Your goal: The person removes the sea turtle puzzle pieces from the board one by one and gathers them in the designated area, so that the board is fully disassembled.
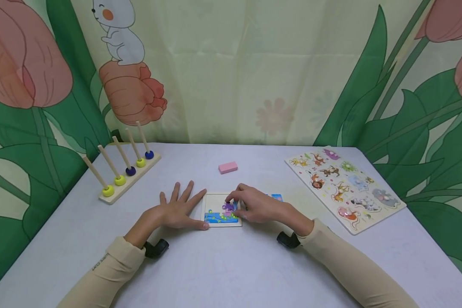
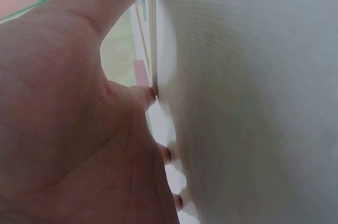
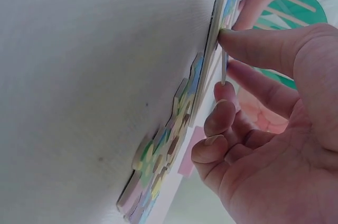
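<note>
A small jigsaw puzzle tray (image 1: pixel 215 202) lies at the table's middle, with joined blue, green and purple pieces (image 1: pixel 215 218) along its bottom and right part. My left hand (image 1: pixel 176 211) is spread at the tray's left side, thumb by the lower left corner and index finger by the upper one. Over the tray's right side, my right hand (image 1: pixel 259 205) pinches a thin puzzle piece (image 3: pixel 224 70), seen edge-on in the right wrist view; its picture is hidden. Loose puzzle pieces (image 3: pixel 166 142) lie right of the tray, mostly behind that hand in the head view.
A pink block (image 1: pixel 228 167) lies beyond the tray. At the left stands a wooden peg rack (image 1: pixel 132 181) with yellow and blue beads. An animal peg-puzzle board (image 1: pixel 340 188) lies at the right. A printed curtain (image 1: pixel 231 85) hangs behind the table.
</note>
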Demonstrator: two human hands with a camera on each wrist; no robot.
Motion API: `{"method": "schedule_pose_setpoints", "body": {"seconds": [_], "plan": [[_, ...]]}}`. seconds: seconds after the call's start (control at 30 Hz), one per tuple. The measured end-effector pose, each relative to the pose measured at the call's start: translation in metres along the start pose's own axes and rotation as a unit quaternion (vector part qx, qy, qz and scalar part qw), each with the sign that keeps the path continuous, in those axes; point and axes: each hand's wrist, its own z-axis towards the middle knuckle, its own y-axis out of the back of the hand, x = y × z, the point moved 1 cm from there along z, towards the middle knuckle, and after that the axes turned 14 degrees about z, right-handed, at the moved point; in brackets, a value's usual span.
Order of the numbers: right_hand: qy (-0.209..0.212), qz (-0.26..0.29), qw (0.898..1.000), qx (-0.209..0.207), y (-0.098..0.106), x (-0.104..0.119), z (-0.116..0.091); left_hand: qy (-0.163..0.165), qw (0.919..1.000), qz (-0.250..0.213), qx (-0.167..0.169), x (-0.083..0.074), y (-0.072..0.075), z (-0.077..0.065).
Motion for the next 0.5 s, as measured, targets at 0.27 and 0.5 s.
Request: {"method": "schedule_pose_setpoints", "body": {"seconds": [0.27, 0.5], "plan": [[0.009, -0.012, 1.000, -0.023, 0.002, -0.005, -0.005, -0.003, 1.0000, -0.004, -0.003, 0.001, 0.000, 0.000], [0.019, -0.016, 0.999, -0.041, 0.006, -0.016, -0.019, -0.003, 1.0000, -0.002, 0.000, 0.003, -0.004, 0.003]]}}
